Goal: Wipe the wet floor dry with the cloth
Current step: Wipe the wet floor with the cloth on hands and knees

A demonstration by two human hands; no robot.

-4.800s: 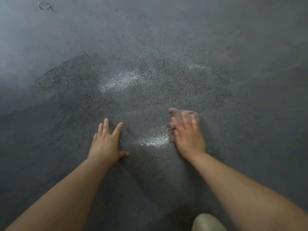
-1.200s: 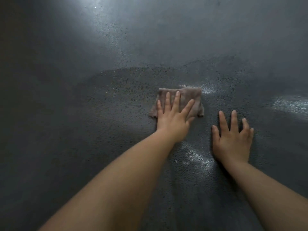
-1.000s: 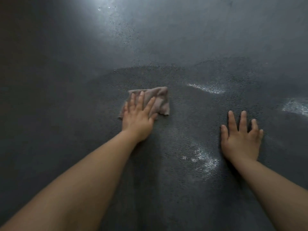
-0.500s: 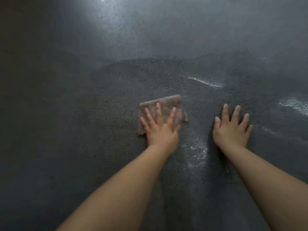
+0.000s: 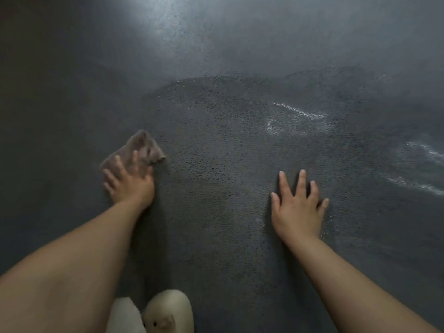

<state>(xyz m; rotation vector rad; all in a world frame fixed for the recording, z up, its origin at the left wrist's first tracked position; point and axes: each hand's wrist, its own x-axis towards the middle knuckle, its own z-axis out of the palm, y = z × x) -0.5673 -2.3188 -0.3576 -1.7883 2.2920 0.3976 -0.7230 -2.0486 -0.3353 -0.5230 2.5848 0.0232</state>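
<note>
Poking into the bottom edge, a pair of cream rounded slippers (image 5: pixel 165 311) carries no readable writing, only a small face-like mark on the nearer toe. Farther out, the right hand (image 5: pixel 298 210) lies flat with straight, spread fingers on the dark grey speckled floor (image 5: pixel 216 212), while the left hand (image 5: pixel 129 181), somewhat blurred, presses extended fingers onto the crumpled brownish-grey cloth (image 5: pixel 141 145), which juts out beyond its fingertips, away from the person. Beyond both hands, the darker wet patch (image 5: pixel 240 116) spreads rightward, with shiny streaks of water (image 5: pixel 300 114) glinting at far right.
</note>
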